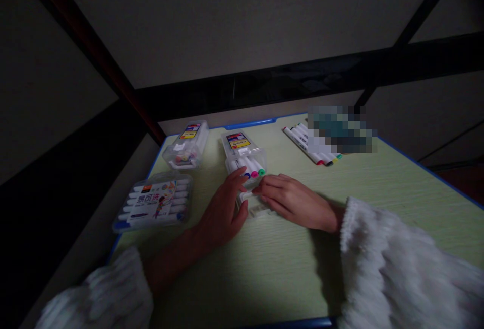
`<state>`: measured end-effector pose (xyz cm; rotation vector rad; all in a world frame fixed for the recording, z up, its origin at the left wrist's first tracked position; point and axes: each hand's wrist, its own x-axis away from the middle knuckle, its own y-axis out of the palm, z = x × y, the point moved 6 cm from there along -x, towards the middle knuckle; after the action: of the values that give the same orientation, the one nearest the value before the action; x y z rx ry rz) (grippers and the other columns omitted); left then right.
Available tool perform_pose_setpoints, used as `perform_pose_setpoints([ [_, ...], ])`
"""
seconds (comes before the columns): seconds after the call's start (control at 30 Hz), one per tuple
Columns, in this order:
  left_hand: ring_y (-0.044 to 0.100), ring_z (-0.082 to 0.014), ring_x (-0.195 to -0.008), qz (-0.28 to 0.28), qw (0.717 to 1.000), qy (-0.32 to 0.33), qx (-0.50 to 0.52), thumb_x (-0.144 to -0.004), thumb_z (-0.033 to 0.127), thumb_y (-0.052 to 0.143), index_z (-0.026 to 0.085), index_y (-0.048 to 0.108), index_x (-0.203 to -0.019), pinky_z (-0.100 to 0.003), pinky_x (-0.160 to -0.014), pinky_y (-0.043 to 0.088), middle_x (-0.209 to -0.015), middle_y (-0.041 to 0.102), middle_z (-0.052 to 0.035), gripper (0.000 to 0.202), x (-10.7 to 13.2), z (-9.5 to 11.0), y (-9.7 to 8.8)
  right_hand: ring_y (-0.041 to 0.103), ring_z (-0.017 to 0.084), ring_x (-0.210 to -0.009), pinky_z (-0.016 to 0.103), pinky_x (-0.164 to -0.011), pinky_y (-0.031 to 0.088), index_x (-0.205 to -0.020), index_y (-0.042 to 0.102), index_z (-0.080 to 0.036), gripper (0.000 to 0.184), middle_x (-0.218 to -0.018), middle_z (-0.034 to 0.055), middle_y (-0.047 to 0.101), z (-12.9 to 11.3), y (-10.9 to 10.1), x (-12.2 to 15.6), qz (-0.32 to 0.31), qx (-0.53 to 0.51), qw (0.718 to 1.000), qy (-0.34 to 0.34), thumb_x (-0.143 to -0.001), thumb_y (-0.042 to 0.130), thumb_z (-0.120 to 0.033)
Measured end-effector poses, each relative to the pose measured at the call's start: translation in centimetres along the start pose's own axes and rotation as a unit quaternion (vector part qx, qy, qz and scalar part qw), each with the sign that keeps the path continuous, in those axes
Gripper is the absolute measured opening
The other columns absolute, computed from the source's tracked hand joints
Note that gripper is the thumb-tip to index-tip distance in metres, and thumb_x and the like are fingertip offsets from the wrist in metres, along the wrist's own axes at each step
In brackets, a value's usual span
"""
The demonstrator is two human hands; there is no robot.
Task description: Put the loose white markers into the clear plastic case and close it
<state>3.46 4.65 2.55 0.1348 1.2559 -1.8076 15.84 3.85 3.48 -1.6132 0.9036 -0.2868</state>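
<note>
A clear plastic marker case (242, 155) lies open in the middle of the pale green desk (264, 268), with several markers showing coloured caps. My left hand (223, 213) rests at the case's near end, fingers curled against it. My right hand (293, 200) reaches in from the right and pinches a white marker (249, 195) at the case's opening. Both arms wear fuzzy white sleeves.
A flat marker box with printed lid (155, 200) lies at the desk's left edge. Behind it stands another clear marker case (187, 145). A row of loose markers (310, 147) lies at the back right beside a blurred patch. Dark bed-frame bars cross behind.
</note>
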Motion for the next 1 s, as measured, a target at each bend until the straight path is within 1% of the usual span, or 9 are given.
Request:
perform_pose_setpoints([
  [0.17,0.055,-0.0196,-0.094,-0.002,1.0,-0.015,0.0,-0.081,0.008,0.044,0.017,0.03,-0.129,-0.041,-0.093,0.043,-0.128,0.042,-0.0147,0.05,-0.2,0.0,0.0,0.056,0.019,-0.087,0.035,-0.079,0.046,-0.097,0.061,-0.011,0.027,-0.09,0.01,0.06,0.0,0.0,0.0,0.002,-0.005,1.0,-0.002,-0.092,0.036,-0.02],
  [0.37,0.056,-0.02,-0.091,-0.01,0.999,-0.036,-0.015,-0.081,0.01,0.044,0.015,0.028,-0.133,-0.039,-0.088,0.046,-0.115,0.054,-0.0133,0.054,-0.3,0.2,-0.2,0.056,0.019,-0.088,0.036,-0.078,0.046,-0.096,0.061,-0.012,0.027,-0.09,0.0102,0.06,0.0,0.0,0.1,0.008,-0.005,1.0,-0.007,-0.092,0.036,-0.02],
  [0.5,0.056,-0.0194,-0.094,-0.006,0.999,-0.023,-0.023,-0.082,0.009,0.043,0.016,0.027,-0.133,-0.04,-0.09,0.045,-0.126,0.048,-0.0153,0.054,-0.1,0.1,-0.1,0.056,0.019,-0.086,0.035,-0.077,0.046,-0.095,0.061,-0.012,0.027,-0.089,0.0098,0.06,-0.1,-0.1,0.0,0.005,-0.002,1.0,-0.003,-0.092,0.036,-0.02],
  [0.63,0.055,-0.0194,-0.095,0.008,1.0,0.003,-0.024,-0.082,0.007,0.042,0.016,0.032,-0.126,-0.041,-0.09,0.045,-0.132,0.039,-0.0172,0.046,-0.2,0.3,-0.2,0.056,0.019,-0.087,0.035,-0.078,0.046,-0.094,0.061,-0.011,0.026,-0.089,0.0101,0.06,-0.1,-0.1,-0.1,-0.006,0.005,1.0,0.0,-0.092,0.036,-0.02],
  [0.7,0.052,-0.0212,-0.101,0.028,0.999,0.017,-0.026,-0.081,0.006,0.042,0.016,0.036,-0.12,-0.04,-0.09,0.045,-0.128,0.04,-0.0163,0.041,-0.3,0.5,-0.5,0.056,0.019,-0.086,0.035,-0.078,0.046,-0.094,0.061,-0.011,0.027,-0.089,0.0102,0.06,-0.1,-0.1,-0.1,-0.005,0.004,1.0,0.0,-0.092,0.036,-0.02],
  [0.77,0.05,-0.0218,-0.102,0.043,0.999,0.022,-0.026,-0.079,0.004,0.043,0.016,0.039,-0.115,-0.038,-0.088,0.046,-0.118,0.044,-0.0137,0.038,-0.4,0.7,-0.8,0.056,0.02,-0.086,0.035,-0.078,0.046,-0.095,0.061,-0.011,0.028,-0.089,0.0101,0.06,-0.2,-0.1,-0.1,-0.001,0.001,1.0,-0.001,-0.092,0.035,-0.02],
  [0.87,0.05,-0.0187,-0.092,0.05,0.998,0.02,-0.021,-0.077,0.002,0.043,0.015,0.038,-0.114,-0.034,-0.083,0.048,-0.107,0.046,-0.0105,0.04,-0.5,0.9,-1.0,0.056,0.019,-0.087,0.035,-0.078,0.046,-0.095,0.062,-0.011,0.028,-0.088,0.01,0.059,-0.2,-0.2,-0.1,0.006,-0.006,1.0,-0.005,-0.092,0.036,-0.02],
  [0.93,0.05,-0.0174,-0.087,0.051,0.998,0.017,-0.02,-0.077,0.002,0.043,0.015,0.037,-0.115,-0.033,-0.081,0.048,-0.106,0.045,-0.0101,0.041,-0.5,0.9,-0.9,0.056,0.019,-0.085,0.035,-0.077,0.046,-0.094,0.062,-0.012,0.028,-0.087,0.01,0.059,-0.2,-0.2,-0.1,0.008,-0.008,1.0,-0.007,-0.092,0.036,-0.02],
  [1.0,0.051,-0.0181,-0.089,0.049,0.998,0.014,-0.022,-0.077,0.002,0.043,0.015,0.037,-0.116,-0.034,-0.082,0.048,-0.109,0.045,-0.0108,0.041,-0.4,0.8,-0.8,0.056,0.019,-0.084,0.035,-0.076,0.046,-0.092,0.062,-0.012,0.028,-0.086,0.0099,0.059,-0.2,-0.2,-0.1,0.007,-0.004,1.0,-0.005,-0.092,0.036,-0.02],
])
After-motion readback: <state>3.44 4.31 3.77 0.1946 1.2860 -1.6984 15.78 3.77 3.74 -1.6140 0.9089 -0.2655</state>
